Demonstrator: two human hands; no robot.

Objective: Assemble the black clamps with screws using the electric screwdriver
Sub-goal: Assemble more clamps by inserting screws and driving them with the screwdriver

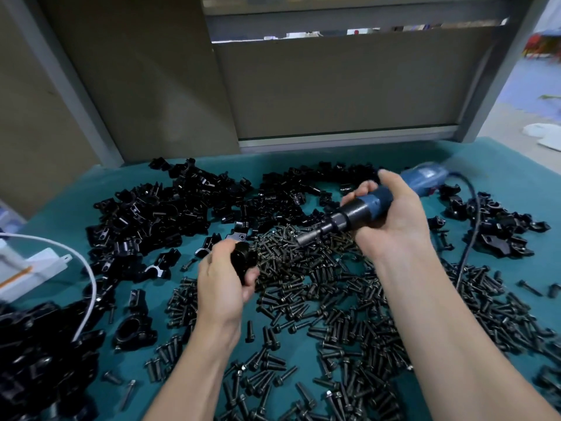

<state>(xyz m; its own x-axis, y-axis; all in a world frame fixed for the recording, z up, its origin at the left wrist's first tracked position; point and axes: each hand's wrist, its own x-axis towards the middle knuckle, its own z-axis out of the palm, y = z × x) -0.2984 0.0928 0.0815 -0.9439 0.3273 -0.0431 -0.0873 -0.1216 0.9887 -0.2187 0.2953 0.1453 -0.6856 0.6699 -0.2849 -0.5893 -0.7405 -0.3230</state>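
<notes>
My left hand [223, 278] grips a black clamp [243, 258] just above the teal table, at the left edge of the screw heap. My right hand [391, 211] holds the blue electric screwdriver [358, 212] by its body. Its black nose points down and left, and the tip [303, 238] hovers a short way to the right of the clamp. Several loose black screws [328, 293] cover the table under and in front of both hands. A big pile of black clamps [158, 208] lies at the back left.
More clamps lie at the back centre [303, 183], right [498, 229] and near left [39, 354]. The screwdriver's dark cable [472, 238] runs down the right side. A white box with a white cable [88, 275] sits at the left. A grey cabinet [334, 86] stands behind the teal table [303, 360].
</notes>
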